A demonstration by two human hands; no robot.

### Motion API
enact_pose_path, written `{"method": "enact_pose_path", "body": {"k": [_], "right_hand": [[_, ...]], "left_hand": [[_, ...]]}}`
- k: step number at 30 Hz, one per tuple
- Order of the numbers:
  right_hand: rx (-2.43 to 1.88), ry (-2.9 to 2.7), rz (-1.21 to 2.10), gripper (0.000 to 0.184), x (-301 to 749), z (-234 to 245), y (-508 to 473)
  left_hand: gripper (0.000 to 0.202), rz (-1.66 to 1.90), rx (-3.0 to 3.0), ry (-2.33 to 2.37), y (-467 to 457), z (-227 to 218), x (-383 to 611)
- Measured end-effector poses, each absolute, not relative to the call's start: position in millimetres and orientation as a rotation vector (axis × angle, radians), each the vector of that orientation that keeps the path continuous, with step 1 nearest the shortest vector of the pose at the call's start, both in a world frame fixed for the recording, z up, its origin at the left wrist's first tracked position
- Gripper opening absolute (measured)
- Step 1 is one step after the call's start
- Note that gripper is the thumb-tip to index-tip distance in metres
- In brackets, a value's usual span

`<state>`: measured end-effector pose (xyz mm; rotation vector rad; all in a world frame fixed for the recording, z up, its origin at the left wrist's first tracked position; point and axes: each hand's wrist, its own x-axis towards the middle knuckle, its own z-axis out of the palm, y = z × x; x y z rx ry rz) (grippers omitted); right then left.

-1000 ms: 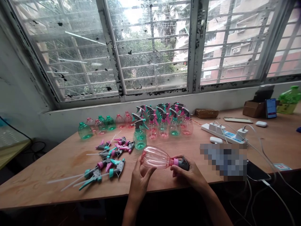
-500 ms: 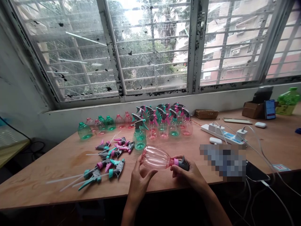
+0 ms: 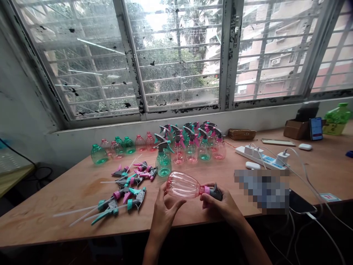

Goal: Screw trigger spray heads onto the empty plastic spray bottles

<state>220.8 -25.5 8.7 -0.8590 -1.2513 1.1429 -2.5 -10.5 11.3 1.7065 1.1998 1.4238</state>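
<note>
One pink bottle (image 3: 182,185), held sideways above the table (image 3: 68,189) near its front edge. Left hand (image 3: 164,209) cups the base; right hand (image 3: 223,201) grips the grey-and-pink spray head (image 3: 215,192) fitted at the neck. Loose spray heads (image 3: 134,202) lie to the left.

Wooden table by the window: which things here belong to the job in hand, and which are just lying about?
Belong, it seems:
pink bottle, left hand at its base
spray top at its neck, in the right hand
loose spray tops
open bottles
bottles with tops

Seemingly just lying about:
power strip
black phone
cardboard box
green jug
</note>
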Motion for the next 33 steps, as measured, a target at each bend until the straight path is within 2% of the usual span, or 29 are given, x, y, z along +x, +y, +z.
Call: {"method": "enact_pose_path", "body": {"k": [12,17,23,33], "right_hand": [[-0.838,-1.239,1.143,0.04,222.0,4.5,-22.5],[-0.855,-1.273,1.142,0.041,221.7,4.4,-22.9],[-0.868,-1.286,1.125,0.039,220.7,7.1,-24.2],[-0.857,-1.276,1.139,0.04,222.6,2.1,-21.8]], "left_hand": [[0.057,1.498,1.794,1.191,-7.1,9.1,-4.1],[0.07,1.415,1.772,1.22,-11.0,13.0,-2.6],[0.061,1.386,1.68,1.122,-14.3,14.6,-1.4],[0.07,1.431,1.792,1.222,-13.6,14.3,-1.3]]}}
